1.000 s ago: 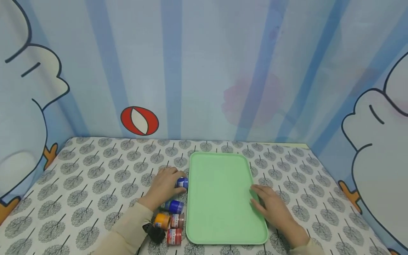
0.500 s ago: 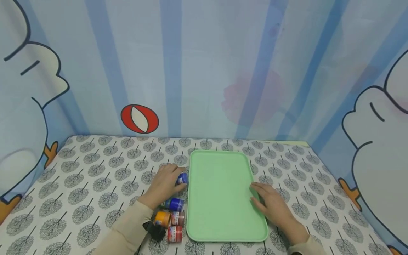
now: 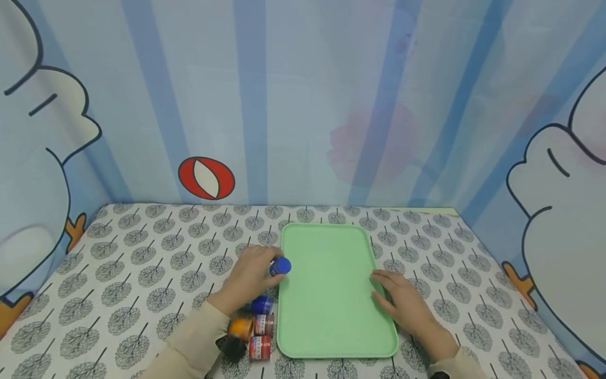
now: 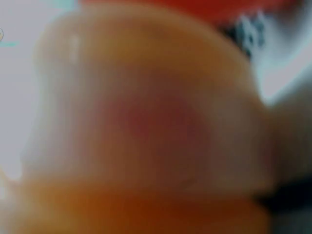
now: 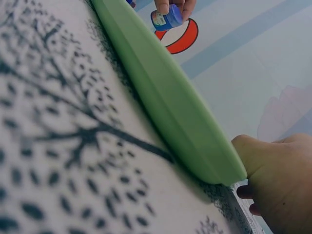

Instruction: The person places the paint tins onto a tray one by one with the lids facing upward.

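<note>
My left hand (image 3: 251, 271) grips a small blue paint jar (image 3: 280, 265) by its sides, over the left rim of a light green tray (image 3: 326, 295). In the right wrist view that jar (image 5: 166, 18) shows tilted in the fingers, raised above the tray edge. At the tray's right rim rests my right hand (image 3: 404, 302), its fingers relaxed and reaching just over the edge. Under the left wrist lie an orange paint jar (image 3: 240, 329), a brown jar (image 3: 263, 324), a red jar (image 3: 260, 348) and another blue jar (image 3: 262, 305). A blurred orange jar (image 4: 151, 122) fills the left wrist view.
A white cloth with dark tree prints (image 3: 137, 284) covers the table. Behind it stands a blue striped backdrop (image 3: 303, 105) with cartoon figures. The left forearm's cream sleeve (image 3: 189, 337) passes close beside the jars.
My left hand has lifted the blue jar and moved it slightly right, from beside the tray to over its left rim, with the lid now tilted toward the camera. The right hand stays put.
</note>
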Available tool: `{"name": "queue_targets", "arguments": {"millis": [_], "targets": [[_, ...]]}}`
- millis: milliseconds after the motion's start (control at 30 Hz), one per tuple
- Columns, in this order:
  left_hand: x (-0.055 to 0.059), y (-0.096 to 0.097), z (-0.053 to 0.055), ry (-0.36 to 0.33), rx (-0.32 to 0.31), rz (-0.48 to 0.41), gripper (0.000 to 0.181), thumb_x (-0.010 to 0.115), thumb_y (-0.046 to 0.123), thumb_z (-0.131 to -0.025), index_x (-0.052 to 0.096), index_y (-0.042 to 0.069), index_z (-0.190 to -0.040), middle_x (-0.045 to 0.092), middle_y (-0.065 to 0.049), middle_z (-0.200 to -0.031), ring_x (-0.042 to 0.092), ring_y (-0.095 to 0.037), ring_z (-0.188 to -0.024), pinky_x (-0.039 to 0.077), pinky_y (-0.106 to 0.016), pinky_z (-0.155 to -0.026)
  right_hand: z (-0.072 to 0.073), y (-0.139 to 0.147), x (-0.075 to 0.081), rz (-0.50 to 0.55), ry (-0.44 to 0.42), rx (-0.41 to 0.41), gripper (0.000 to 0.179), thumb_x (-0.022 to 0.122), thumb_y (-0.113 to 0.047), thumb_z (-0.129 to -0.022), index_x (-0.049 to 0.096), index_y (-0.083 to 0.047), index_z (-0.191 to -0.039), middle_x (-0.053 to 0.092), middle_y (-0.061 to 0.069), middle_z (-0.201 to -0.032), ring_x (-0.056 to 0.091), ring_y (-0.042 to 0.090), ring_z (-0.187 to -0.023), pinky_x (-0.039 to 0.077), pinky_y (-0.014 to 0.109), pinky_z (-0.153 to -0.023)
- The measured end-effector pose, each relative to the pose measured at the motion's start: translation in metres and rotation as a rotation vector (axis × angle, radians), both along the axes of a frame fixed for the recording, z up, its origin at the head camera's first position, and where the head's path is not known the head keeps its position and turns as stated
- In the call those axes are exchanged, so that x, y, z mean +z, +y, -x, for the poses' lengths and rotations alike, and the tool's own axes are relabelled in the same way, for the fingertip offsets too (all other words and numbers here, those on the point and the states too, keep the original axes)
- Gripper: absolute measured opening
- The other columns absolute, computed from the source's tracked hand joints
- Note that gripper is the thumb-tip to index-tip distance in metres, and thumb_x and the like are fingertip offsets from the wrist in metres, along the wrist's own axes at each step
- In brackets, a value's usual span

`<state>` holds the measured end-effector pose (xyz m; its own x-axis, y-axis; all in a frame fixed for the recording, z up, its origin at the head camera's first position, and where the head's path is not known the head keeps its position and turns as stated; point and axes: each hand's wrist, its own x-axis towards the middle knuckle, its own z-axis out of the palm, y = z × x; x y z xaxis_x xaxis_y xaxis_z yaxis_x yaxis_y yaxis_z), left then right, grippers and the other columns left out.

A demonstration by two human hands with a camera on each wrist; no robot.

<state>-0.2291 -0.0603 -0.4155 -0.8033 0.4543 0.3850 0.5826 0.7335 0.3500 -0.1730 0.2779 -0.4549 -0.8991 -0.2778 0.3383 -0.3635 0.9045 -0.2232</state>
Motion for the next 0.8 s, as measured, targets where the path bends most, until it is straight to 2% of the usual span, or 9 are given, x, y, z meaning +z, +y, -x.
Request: {"name": "queue_targets", "arguments": {"millis": [167, 300, 467, 600, 800], "targets": [[0.007, 0.008, -0.008, -0.033, -0.017, -0.023, 0.034, 0.081, 0.022, -0.076, 0.064, 0.010, -0.103, 0.071, -0.001, -0.095, 0.064, -0.020, -0.087, 0.042, -0.043, -0.094, 0.001, 0.001, -0.002, -0.004, 0.021, 0.014, 0.042, 0.068, -0.024, -0.087, 0.061, -0.004, -0.124, 0.061, 0.013, -0.129, 0.057, 0.033, -0.119, 0.044, 0.051, -0.102], [0.007, 0.016, -0.014, 0.002, -0.049, -0.038, 0.037, 0.082, 0.023, -0.074, 0.064, 0.013, -0.105, 0.070, -0.001, -0.102, 0.065, -0.020, -0.095, 0.043, -0.043, -0.095, 0.001, 0.003, -0.003, -0.004, 0.038, 0.024, 0.043, 0.069, -0.023, -0.086, 0.062, -0.004, -0.123, 0.061, 0.014, -0.128, 0.058, 0.034, -0.118, 0.045, 0.051, -0.101], [0.005, 0.022, -0.019, 0.052, -0.067, -0.074, 0.038, 0.083, 0.024, -0.072, 0.065, 0.016, -0.105, 0.067, -0.001, -0.101, 0.062, -0.020, -0.094, 0.046, -0.040, -0.085, 0.001, 0.003, -0.002, -0.002, 0.034, 0.029, 0.042, 0.068, -0.023, -0.087, 0.062, -0.003, -0.123, 0.061, 0.015, -0.129, 0.058, 0.035, -0.118, 0.045, 0.052, -0.101], [0.003, 0.025, -0.021, 0.001, -0.086, -0.099, 0.037, 0.082, 0.026, -0.072, 0.066, 0.016, -0.105, 0.069, 0.001, -0.100, 0.061, -0.017, -0.089, 0.044, -0.037, -0.083, 0.001, 0.002, -0.002, -0.005, 0.028, 0.033, 0.042, 0.068, -0.023, -0.087, 0.061, -0.003, -0.123, 0.061, 0.015, -0.129, 0.058, 0.035, -0.118, 0.045, 0.052, -0.101], [0.001, 0.029, -0.019, -0.085, -0.121, -0.093, 0.038, 0.081, 0.029, -0.073, 0.067, 0.016, -0.106, 0.072, 0.003, -0.102, 0.063, -0.014, -0.089, 0.042, -0.037, -0.086, 0.001, 0.002, -0.001, -0.006, 0.052, 0.048, 0.040, 0.068, -0.021, -0.087, 0.062, -0.002, -0.121, 0.062, 0.016, -0.127, 0.059, 0.036, -0.115, 0.046, 0.053, -0.099]]}}
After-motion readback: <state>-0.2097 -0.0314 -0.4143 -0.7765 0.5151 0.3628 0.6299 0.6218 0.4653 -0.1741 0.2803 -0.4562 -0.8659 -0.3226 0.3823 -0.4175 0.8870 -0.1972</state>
